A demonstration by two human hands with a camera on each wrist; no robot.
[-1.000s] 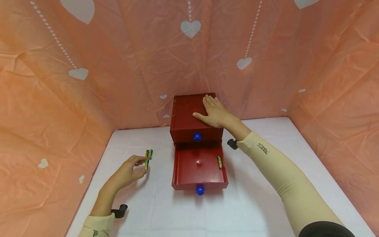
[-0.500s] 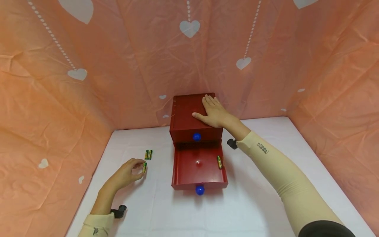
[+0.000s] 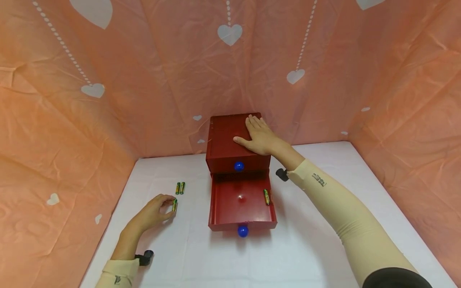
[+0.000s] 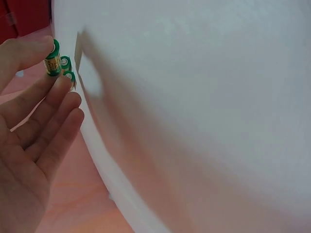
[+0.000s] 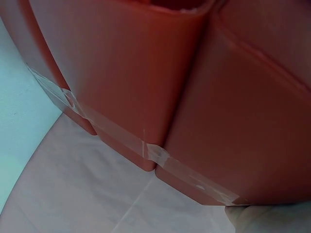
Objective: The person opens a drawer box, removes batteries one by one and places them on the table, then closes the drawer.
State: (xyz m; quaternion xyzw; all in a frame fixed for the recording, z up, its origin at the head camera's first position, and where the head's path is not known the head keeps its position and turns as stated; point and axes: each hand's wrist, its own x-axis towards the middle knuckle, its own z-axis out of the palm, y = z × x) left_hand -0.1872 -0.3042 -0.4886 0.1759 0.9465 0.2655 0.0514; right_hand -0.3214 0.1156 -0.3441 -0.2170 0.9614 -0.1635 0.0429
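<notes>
Between thumb and fingertips my left hand [image 3: 154, 212] pinches a green and gold battery [image 3: 174, 205], which also shows in the left wrist view as a battery [image 4: 53, 58] at the thumb tip. Just beyond it, two more batteries [image 3: 180, 188] lie side by side on the white table. My right hand [image 3: 262, 138] rests flat on top of a red drawer cabinet [image 3: 227, 136], fingers spread. The cabinet's lower drawer [image 3: 227, 208] is pulled out, with one battery [image 3: 267, 197] lying along its right side. In the right wrist view only a sliver of hand [image 5: 272, 218] shows beside the cabinet.
Blue round knobs sit on the upper drawer front [image 3: 219, 165] and the lower one. Clear tape [image 5: 160, 154] runs along the cabinet's side. Pink cloth with white hearts [image 3: 162, 80] walls in the white table [image 3: 201, 260] at the back and sides.
My left hand has drawn the pinched battery slightly back and left, away from the two lying batteries. The right hand has stayed on the cabinet top.
</notes>
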